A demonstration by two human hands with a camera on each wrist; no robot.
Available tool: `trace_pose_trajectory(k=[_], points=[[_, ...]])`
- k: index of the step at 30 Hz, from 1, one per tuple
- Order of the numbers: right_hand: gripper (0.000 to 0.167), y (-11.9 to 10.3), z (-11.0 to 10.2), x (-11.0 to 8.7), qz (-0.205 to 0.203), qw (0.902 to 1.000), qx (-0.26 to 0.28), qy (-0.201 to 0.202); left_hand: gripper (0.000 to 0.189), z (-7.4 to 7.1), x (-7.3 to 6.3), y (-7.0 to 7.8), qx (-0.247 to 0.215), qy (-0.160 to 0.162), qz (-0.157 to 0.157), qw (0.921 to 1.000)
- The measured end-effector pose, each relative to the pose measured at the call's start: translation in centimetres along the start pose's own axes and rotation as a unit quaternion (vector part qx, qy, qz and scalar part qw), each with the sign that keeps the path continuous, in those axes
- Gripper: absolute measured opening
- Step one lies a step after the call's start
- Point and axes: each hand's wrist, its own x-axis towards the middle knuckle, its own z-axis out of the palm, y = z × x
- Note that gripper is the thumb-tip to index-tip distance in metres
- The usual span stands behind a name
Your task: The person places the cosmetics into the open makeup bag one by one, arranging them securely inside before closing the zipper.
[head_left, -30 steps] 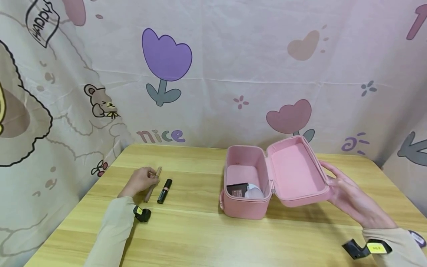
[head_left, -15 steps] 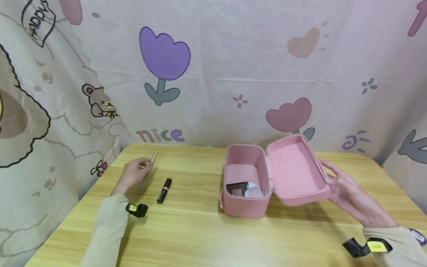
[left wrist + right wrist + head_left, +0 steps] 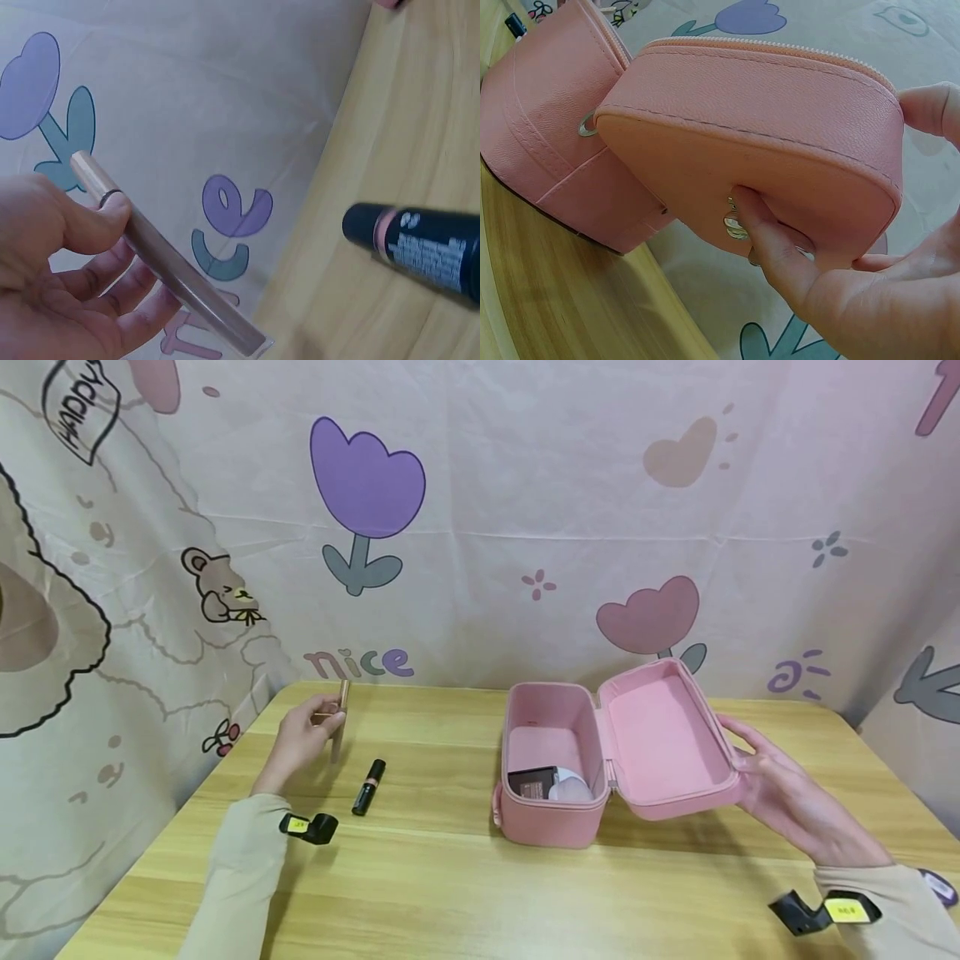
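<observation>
Pinches slim tube in left hand over far-left table, lengthwise roughly near-to-far, well left of open pink case, and grips case lid with right hand, nearer to case.

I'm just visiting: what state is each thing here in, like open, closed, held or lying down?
Pink case: unzipped, open
Lid: swung open, held by the right hand
Slim tube: held slanting in the left hand, apparently capped
Black tube: lying on the table, apparently capped
Dark item: inside the case
White item: inside, beside the dark item
</observation>
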Motion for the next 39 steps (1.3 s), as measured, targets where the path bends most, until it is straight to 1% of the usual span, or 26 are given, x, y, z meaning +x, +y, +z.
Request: trace_pose_trajectory(k=[4,8,14,17,21,24,31,39], points=[[0.058,-0.1,-0.1,0.0,0.002,1.0000,-0.002,0.008,0.034,0.2,0.0,0.6,-0.034,0.001,-0.007,0.9994],[0.058,-0.1,-0.2,0.0,0.005,0.9999,-0.004,0.014,0.033,0.5,0.1,1.1,-0.050,0.001,-0.009,0.9987],[0.058,-0.1,-0.1,-0.1,-0.001,0.9999,-0.008,0.008,0.030,0.9,0.2,2.0,-0.064,-0.001,-0.006,0.9980],[0.058,-0.1,0.0,-0.1,-0.001,0.9999,-0.009,0.011,0.028,1.2,0.1,2.6,-0.066,-0.004,-0.004,0.9978],[0.057,0.0,0.0,0.0,0.003,0.9998,-0.008,0.016,0.027,1.5,-0.2,3.2,-0.070,0.001,0.001,0.9976],[0.057,0.0,0.0,0.0,-0.001,0.9999,-0.007,0.012,0.027,1.7,-0.3,3.6,-0.075,0.004,0.005,0.9972],[0.057,0.0,-0.1,0.0,0.000,0.9999,-0.007,0.012,0.027,1.9,-0.5,4.0,-0.096,0.003,0.008,0.9954],[0.056,-0.1,0.2,0.0,0.006,0.9997,-0.013,0.022,0.028,2.1,-0.7,4.6,-0.108,-0.005,0.000,0.9941]])
